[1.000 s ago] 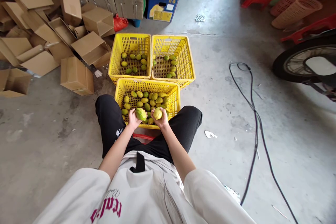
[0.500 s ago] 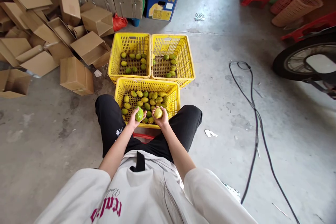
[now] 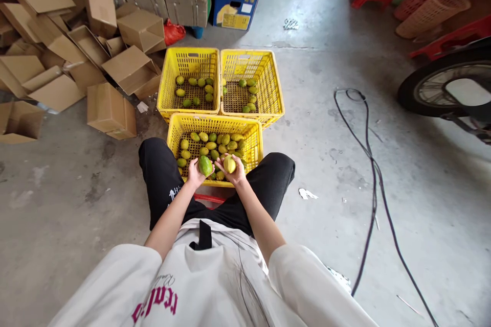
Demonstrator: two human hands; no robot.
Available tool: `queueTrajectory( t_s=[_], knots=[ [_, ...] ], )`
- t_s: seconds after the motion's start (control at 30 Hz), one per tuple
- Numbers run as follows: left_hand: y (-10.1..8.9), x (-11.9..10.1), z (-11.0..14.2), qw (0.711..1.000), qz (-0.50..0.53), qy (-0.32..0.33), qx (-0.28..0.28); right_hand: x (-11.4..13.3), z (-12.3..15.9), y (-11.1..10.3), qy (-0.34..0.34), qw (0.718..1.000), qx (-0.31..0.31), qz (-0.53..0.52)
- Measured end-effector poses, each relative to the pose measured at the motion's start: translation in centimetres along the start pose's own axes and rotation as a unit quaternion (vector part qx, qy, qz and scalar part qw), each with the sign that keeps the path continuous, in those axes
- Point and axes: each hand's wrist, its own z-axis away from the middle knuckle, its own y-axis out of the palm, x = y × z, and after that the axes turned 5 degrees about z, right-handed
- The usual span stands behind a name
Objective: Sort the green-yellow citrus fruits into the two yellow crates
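My left hand (image 3: 195,176) holds a green lemon (image 3: 205,165), cradled in the palm and fingers. In my right hand (image 3: 237,174) rests a paler, yellowish lemon (image 3: 229,164). Both hands are close together over the near edge of the front yellow crate (image 3: 176,125), which stands between my knees. Several yellow-green lemons (image 3: 210,145) lie on this crate's floor, some hidden behind my hands.
Beyond the front crate stand a back left crate (image 3: 163,82) and a back right crate (image 3: 279,87), each with several lemons. Cardboard boxes (image 3: 111,110) pile up at left. A black cable (image 3: 368,150) and a motorcycle wheel (image 3: 433,87) are at right.
The green lemon has turned in my left hand and shifted slightly right. My right hand's fingers have spread a little toward the left hand, the yellowish lemon still in its palm.
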Motion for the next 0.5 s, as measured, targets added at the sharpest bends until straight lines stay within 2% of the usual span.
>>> queueTrajectory(
  t_s=[0.13, 0.23, 0.3, 0.5],
  knots=[
    [-0.4, 0.2, -0.5, 0.999, 0.002, 0.025, 0.019, -0.1, -0.1, 0.3, 0.037, 0.997, -0.065, 0.007],
    [-0.9, 0.3, -1.0, 0.999, -0.041, 0.03, -0.001, -0.1, 0.0, 0.6, 0.044, 0.994, -0.097, 0.0],
    [-1.1, 0.3, -1.2, 0.998, -0.057, 0.031, -0.012, -0.2, 0.0, 0.7, 0.039, 0.994, -0.097, 0.0],
    [-1.3, 0.3, -1.2, 0.998, -0.052, 0.037, 0.022, -0.1, 0.0, 0.3, 0.01, 0.997, -0.07, 0.011]
  ],
)
